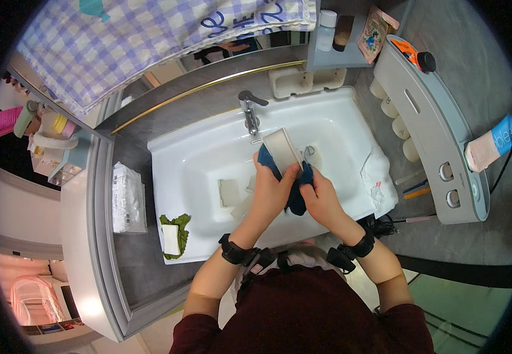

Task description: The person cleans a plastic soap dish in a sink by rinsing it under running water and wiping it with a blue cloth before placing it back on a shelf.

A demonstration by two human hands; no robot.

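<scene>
Above the sink basin [198, 163], my left hand [273, 191] holds a shallow white plastic box [280, 148], its thumb at the lower edge. A dark blue cloth [298, 204] hangs between my hands, with part of it behind the box's left side. My right hand [323, 197] pinches that cloth against the box's right edge. Below, a small pale rectangular piece [229, 193] lies in the basin. Beside it are whitish translucent pieces [242, 207], partly hidden by my left hand and hard to make out.
A chrome faucet [250, 116] stands behind the box. On the rim lie a white block [171, 240] over a green cloth [183, 222] and a crumpled white bag [377, 181]. A grey toothbrush holder [419, 119] is at right; a plastic-wrapped pack [128, 199], left.
</scene>
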